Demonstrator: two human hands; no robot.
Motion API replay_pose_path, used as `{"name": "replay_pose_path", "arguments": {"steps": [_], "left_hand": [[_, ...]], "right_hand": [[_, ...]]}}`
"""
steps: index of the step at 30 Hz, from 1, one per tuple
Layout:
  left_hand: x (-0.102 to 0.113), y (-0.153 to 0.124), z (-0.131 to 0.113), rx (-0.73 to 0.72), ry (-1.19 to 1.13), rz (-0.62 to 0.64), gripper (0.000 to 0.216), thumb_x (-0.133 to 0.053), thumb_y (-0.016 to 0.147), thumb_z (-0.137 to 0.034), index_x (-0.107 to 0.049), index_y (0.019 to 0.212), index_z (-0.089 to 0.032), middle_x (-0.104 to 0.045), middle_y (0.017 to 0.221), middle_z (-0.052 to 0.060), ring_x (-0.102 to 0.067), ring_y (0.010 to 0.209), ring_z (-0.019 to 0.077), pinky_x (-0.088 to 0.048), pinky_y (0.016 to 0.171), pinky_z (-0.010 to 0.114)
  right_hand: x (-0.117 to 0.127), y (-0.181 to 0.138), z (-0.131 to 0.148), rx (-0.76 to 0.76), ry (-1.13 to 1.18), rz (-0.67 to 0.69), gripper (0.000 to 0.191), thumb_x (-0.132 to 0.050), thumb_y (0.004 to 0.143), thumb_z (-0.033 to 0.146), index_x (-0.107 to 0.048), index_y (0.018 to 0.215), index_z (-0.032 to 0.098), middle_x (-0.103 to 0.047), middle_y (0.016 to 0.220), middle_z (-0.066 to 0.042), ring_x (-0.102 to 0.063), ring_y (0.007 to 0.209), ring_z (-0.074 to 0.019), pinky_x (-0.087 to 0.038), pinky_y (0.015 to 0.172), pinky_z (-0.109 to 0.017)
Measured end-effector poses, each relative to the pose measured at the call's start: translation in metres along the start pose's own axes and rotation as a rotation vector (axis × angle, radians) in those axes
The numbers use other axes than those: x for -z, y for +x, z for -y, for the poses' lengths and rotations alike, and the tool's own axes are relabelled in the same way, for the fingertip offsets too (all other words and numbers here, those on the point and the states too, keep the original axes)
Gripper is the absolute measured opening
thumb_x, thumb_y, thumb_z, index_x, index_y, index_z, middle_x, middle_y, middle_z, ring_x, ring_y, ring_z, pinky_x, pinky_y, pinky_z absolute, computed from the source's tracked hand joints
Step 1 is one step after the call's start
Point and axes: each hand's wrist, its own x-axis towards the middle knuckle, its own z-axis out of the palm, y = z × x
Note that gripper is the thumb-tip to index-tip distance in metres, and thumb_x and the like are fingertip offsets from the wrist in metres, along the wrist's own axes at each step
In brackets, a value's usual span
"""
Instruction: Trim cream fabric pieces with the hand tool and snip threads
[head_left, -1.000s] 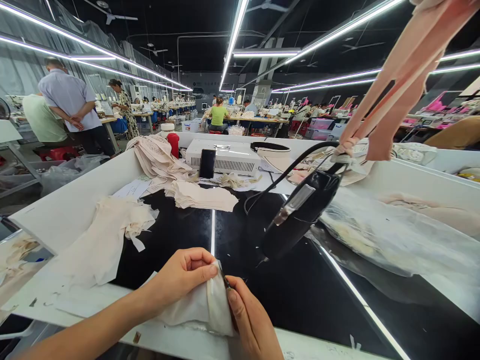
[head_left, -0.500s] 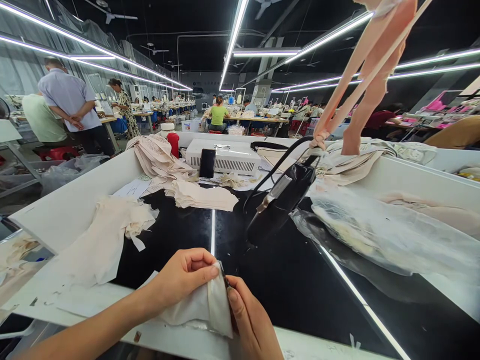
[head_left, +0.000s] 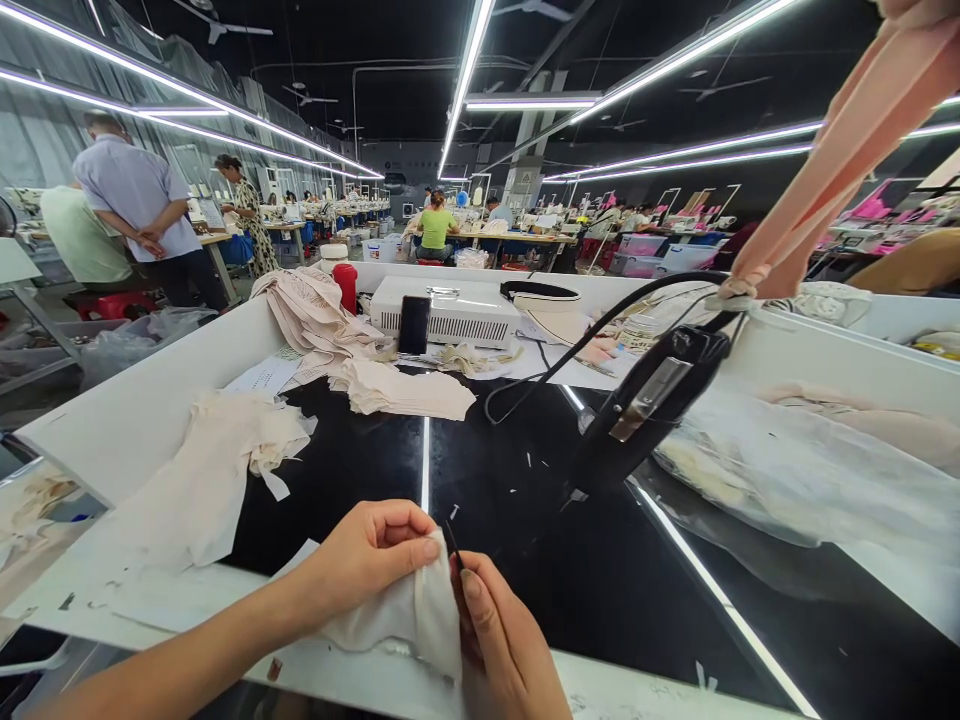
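Observation:
Near the table's front edge, my left hand [head_left: 386, 550] pinches the upper end of a folded piece of white fabric [head_left: 431, 620] between thumb and fingers. The cloth hangs down from there to the white edge. Just to its right, my right hand [head_left: 502, 635] is closed on a thin, dark, pointed tool [head_left: 454, 545]. Its narrow tip points up beside the cloth's right edge. My fingers cover the rest of the tool, so its exact kind is hidden.
A black corded handheld tool [head_left: 649, 400] hangs tilted from pink fabric strips [head_left: 825, 190] over the table. Cream fabric pieces [head_left: 210, 470] lie left; a fabric stack [head_left: 409, 390], phone [head_left: 414, 325] and white box [head_left: 457, 310] stand behind. A plastic bag [head_left: 795, 470] lies right.
The hanging black tool and its pink strips have swung to the right. The thin tool's tip has moved slightly away from the cloth and shows more. My left hand has hardly moved.

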Motion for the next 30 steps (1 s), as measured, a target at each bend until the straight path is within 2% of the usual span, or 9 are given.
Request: {"name": "replay_pose_path", "arguments": {"steps": [3,7,11,15,19,30], "left_hand": [[0.002,0.000,0.000,0.014,0.018,0.017,0.038,-0.078,0.083,-0.051,-0.071,0.088,-0.013,-0.067,0.081,0.002,-0.054,0.070,0.0117,-0.041,0.065,0.023],[0.007,0.000,0.000,0.012,0.076,0.029,0.038,-0.078,0.083,-0.050,-0.072,0.086,-0.013,-0.057,0.070,-0.002,-0.044,0.063,0.0091,-0.032,0.059,0.022],[0.010,0.002,0.000,0.061,0.121,0.059,0.042,-0.078,0.080,-0.052,-0.073,0.089,-0.011,-0.056,0.068,-0.001,-0.042,0.062,0.0099,-0.030,0.058,0.023],[0.014,0.002,0.000,0.080,0.185,0.076,0.036,-0.076,0.081,-0.046,-0.074,0.090,-0.012,-0.057,0.068,-0.001,-0.043,0.062,0.0105,-0.031,0.058,0.024],[0.016,0.002,-0.006,0.062,0.244,0.090,0.029,-0.074,0.082,-0.041,-0.074,0.088,-0.012,-0.059,0.071,-0.001,-0.046,0.065,0.0110,-0.034,0.060,0.023],[0.019,-0.002,-0.016,0.086,0.347,0.131,0.023,-0.071,0.085,-0.036,-0.074,0.085,-0.014,-0.057,0.070,-0.002,-0.044,0.065,0.0109,-0.033,0.059,0.022]], "right_hand": [[0.007,-0.001,0.003,-0.002,-0.024,-0.007,0.053,-0.037,0.102,0.067,-0.065,0.102,0.022,-0.047,0.067,0.002,-0.046,0.058,-0.0151,-0.040,0.049,-0.022],[0.020,-0.004,0.005,0.028,-0.158,0.009,0.046,-0.040,0.104,0.060,-0.068,0.107,0.023,-0.048,0.066,0.002,-0.050,0.057,-0.0161,-0.046,0.054,-0.023],[0.027,-0.006,0.009,0.107,-0.233,0.075,0.040,-0.041,0.105,0.053,-0.069,0.110,0.025,-0.061,0.077,-0.001,-0.057,0.066,-0.0177,-0.054,0.074,-0.026],[0.028,-0.005,0.013,0.135,-0.203,0.132,0.040,-0.040,0.106,0.052,-0.070,0.112,0.026,-0.069,0.089,-0.002,-0.065,0.082,-0.0196,-0.054,0.087,-0.027],[0.029,-0.004,0.015,0.119,-0.212,0.152,0.044,-0.039,0.105,0.056,-0.069,0.111,0.024,-0.072,0.097,-0.005,-0.067,0.087,-0.0211,-0.054,0.086,-0.029],[0.031,-0.002,0.020,0.103,-0.208,0.192,0.046,-0.038,0.105,0.058,-0.068,0.099,0.024,-0.068,0.086,-0.002,-0.063,0.078,-0.0193,-0.050,0.078,-0.028]]}}
